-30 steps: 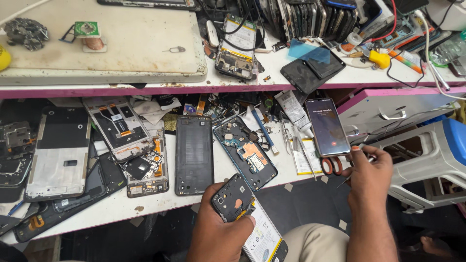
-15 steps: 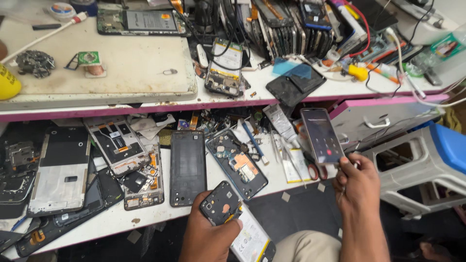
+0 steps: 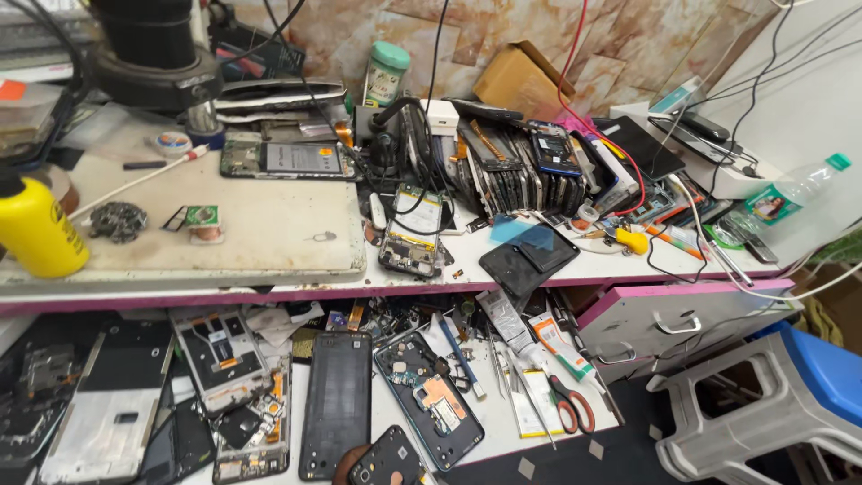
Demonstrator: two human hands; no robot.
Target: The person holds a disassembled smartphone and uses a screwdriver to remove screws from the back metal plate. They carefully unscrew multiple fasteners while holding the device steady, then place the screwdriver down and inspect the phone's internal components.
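Observation:
Only the tip of my left hand (image 3: pixel 346 464) shows at the bottom edge. It holds a small black phone back piece (image 3: pixel 386 456) with round camera holes. My right hand is out of view, and so is the phone it held earlier. Just above my left hand, on the lower white shelf (image 3: pixel 503 431), lie an opened phone with its circuit board exposed (image 3: pixel 429 409) and a black phone frame (image 3: pixel 335 413). Red-handled scissors (image 3: pixel 570 409) lie to the right of them.
The upper bench holds a grey work mat (image 3: pixel 224 224), a yellow bottle (image 3: pixel 36 229), a wired open phone (image 3: pixel 413 229) and a row of upright phones (image 3: pixel 521 171). Dismantled phones cover the shelf's left. A half-open drawer (image 3: pixel 682 319) and a grey stool (image 3: pixel 772 404) stand at the right.
The view has tilted up toward the bench. My right hand and its phone have left the picture, and my left hand has dropped to the bottom edge.

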